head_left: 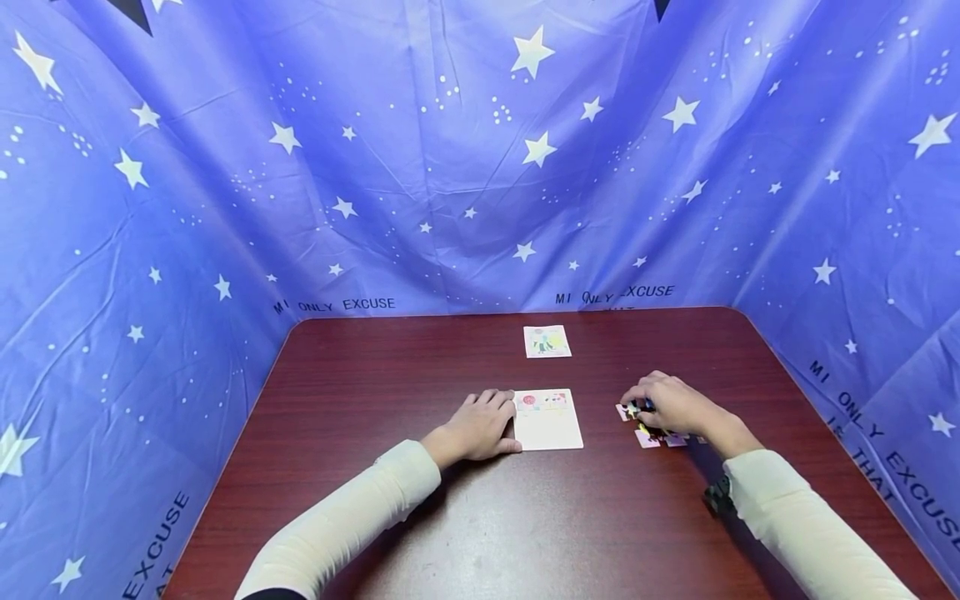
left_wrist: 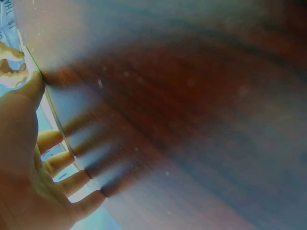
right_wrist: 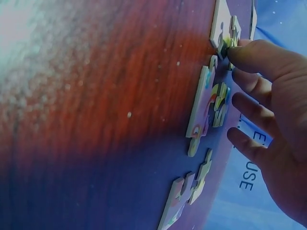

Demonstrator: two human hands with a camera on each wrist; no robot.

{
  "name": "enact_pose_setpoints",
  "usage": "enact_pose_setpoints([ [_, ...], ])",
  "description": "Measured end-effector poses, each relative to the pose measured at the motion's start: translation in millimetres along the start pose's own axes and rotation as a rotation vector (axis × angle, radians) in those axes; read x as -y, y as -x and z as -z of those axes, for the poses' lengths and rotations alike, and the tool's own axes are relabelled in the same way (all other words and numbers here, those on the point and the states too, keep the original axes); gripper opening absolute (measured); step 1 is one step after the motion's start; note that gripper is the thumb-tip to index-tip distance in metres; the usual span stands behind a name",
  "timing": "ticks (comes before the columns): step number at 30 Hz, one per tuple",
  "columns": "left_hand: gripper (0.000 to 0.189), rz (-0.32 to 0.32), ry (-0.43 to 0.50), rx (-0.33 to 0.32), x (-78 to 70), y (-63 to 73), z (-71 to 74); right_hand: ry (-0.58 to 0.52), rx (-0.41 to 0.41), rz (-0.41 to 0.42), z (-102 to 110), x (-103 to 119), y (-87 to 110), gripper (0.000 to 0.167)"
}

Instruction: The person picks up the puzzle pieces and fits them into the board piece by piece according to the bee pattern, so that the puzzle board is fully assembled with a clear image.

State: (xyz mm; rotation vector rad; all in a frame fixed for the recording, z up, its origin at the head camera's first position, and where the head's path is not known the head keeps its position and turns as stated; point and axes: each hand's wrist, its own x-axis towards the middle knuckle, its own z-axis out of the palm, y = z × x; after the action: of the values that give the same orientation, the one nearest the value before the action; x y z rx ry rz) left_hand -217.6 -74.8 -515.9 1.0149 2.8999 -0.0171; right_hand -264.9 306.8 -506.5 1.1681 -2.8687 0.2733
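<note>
On the table, a white puzzle board (head_left: 549,429) has a strip of colored pieces along its far side. My left hand (head_left: 483,423) rests at the board's left edge, fingers extended; in the left wrist view the fingers (left_wrist: 60,165) touch down along that edge. To the right, my right hand (head_left: 675,404) reaches over loose jigsaw pieces (head_left: 648,439). Its thumb and index finger pinch a jigsaw piece (right_wrist: 234,31) at the pile's left side, partly hidden by the thumb. The other fingers hang apart above more jigsaw pieces (right_wrist: 200,108).
A small square picture card (head_left: 547,342) lies beyond the board. The dark red wooden table (head_left: 465,525) is enclosed at the back and sides by a blue star-patterned curtain (head_left: 450,167). A dark object (head_left: 717,495) shows beneath the right cuff.
</note>
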Motion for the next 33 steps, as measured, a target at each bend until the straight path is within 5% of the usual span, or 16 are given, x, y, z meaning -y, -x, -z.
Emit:
enact_pose_setpoints([
  [33, 0.055, 0.001, -0.009, 0.009, 1.3, -0.6, -2.6, -0.066, 0.004, -0.034, -2.5, -0.9, -0.9, 0.028],
])
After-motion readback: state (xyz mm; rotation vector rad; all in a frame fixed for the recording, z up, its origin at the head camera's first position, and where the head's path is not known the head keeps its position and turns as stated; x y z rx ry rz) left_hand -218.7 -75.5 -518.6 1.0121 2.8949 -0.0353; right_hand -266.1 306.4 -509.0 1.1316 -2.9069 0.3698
